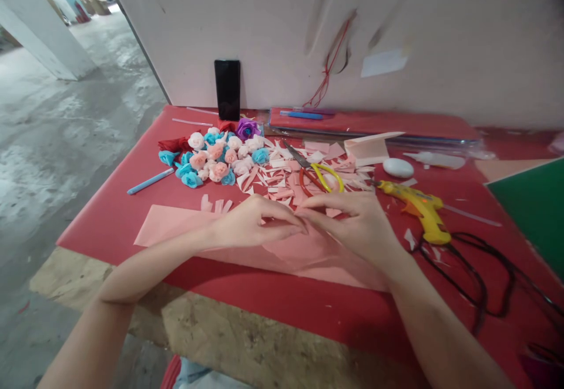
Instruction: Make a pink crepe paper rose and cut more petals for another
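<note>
My left hand [249,222] and my right hand [352,222] meet at their fingertips over a long pink paper strip [165,224]. Both are closed in a pinch, thumb against fingers. Whatever lies between the fingertips is too small or hidden to make out. Just beyond them, pink paper scraps [282,171] are scattered in a heap. A pair of scissors [326,176] with yellow and red handles rests on this heap. Left of the scraps sits a cluster of paper roses [218,170] in pink, white and blue.
A yellow glue gun [416,207] with a black cord [482,283] lies at the right, near a white oval object [398,167] and a green sheet [533,207]. A phone [228,90] leans on the back wall. A blue pen [150,181] is at the left.
</note>
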A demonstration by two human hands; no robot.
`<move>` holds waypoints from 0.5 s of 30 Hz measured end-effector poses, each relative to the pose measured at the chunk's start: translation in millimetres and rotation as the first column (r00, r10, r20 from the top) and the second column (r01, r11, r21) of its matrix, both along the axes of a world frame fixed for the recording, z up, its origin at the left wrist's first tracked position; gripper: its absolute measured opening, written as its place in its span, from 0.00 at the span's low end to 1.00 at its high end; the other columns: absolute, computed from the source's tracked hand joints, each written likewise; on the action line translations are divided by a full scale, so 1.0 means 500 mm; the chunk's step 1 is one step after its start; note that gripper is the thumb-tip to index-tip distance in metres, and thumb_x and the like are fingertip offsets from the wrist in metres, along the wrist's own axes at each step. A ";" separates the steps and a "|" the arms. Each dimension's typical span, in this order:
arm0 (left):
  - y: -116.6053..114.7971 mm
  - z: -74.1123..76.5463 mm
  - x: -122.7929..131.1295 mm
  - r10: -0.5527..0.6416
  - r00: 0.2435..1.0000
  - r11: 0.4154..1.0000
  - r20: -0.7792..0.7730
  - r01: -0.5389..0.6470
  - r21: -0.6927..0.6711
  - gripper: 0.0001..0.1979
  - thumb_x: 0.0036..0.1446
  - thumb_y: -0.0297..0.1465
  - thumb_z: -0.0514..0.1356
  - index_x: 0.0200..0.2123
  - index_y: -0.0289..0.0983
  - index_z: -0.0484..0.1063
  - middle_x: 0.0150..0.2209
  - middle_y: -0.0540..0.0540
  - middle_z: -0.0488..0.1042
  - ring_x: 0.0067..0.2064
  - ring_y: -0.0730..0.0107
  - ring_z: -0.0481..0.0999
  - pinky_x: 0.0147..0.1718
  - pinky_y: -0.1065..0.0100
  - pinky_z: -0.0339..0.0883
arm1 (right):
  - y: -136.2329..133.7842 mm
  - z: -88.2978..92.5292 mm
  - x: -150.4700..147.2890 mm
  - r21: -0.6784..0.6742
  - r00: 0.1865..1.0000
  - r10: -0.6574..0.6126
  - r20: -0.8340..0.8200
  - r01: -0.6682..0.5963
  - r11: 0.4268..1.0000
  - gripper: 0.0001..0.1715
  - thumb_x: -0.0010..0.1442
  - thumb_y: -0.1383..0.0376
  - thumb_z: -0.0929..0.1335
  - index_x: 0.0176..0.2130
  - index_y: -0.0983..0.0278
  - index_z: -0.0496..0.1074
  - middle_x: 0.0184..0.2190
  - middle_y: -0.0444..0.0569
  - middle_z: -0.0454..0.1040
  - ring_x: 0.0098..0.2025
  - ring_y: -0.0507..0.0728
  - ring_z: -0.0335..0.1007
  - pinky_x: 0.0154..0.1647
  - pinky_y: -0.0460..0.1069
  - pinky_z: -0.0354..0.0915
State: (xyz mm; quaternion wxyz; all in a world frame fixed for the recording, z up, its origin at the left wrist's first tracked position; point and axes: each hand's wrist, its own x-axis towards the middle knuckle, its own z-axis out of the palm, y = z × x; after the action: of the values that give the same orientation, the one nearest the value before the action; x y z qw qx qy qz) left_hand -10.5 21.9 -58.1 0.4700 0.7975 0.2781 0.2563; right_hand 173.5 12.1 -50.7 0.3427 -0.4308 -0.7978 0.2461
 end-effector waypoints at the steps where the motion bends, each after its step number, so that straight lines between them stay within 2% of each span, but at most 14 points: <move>1: -0.001 0.000 0.000 0.009 1.000 1.000 -0.002 -0.009 -0.005 0.10 0.53 0.25 0.55 0.33 0.34 0.76 0.33 0.44 0.79 0.32 0.73 0.76 0.32 0.74 0.68 | -0.002 -0.002 -0.003 0.021 1.000 0.008 0.006 -0.009 1.000 0.10 0.56 0.64 0.66 0.24 0.60 0.72 0.22 0.41 0.75 0.23 0.49 0.68 0.26 0.44 0.61; 8: -0.008 0.003 0.003 0.080 0.996 0.996 -0.025 -0.081 -0.032 0.10 0.53 0.25 0.55 0.33 0.34 0.77 0.32 0.46 0.79 0.31 0.72 0.76 0.29 0.75 0.67 | -0.007 -0.013 -0.006 0.138 0.995 -0.058 0.082 0.047 0.989 0.10 0.59 0.65 0.63 0.28 0.61 0.71 0.23 0.42 0.76 0.23 0.49 0.68 0.23 0.43 0.59; 11: -0.008 0.004 0.001 0.073 0.997 0.996 -0.022 -0.074 -0.052 0.10 0.53 0.25 0.55 0.33 0.35 0.77 0.33 0.47 0.79 0.32 0.73 0.76 0.30 0.75 0.67 | -0.004 -0.012 0.006 0.204 0.986 -0.152 0.067 0.135 0.969 0.09 0.58 0.63 0.64 0.29 0.60 0.72 0.24 0.42 0.76 0.22 0.50 0.68 0.24 0.45 0.60; 15: 0.000 0.009 -0.007 0.043 0.999 0.998 -0.025 -0.044 -0.040 0.10 0.54 0.26 0.55 0.33 0.35 0.77 0.34 0.45 0.79 0.35 0.70 0.77 0.32 0.74 0.68 | 0.002 0.001 0.028 0.315 0.956 -0.291 0.024 0.269 0.910 0.08 0.57 0.63 0.66 0.27 0.59 0.72 0.22 0.42 0.75 0.21 0.51 0.67 0.23 0.46 0.59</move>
State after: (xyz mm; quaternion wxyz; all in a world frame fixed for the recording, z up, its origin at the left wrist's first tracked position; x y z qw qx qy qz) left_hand -13.9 21.9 -53.4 0.4769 0.7846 0.3062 0.2513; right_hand 187.4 13.0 -50.4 0.4093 -0.4901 -0.7678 0.0516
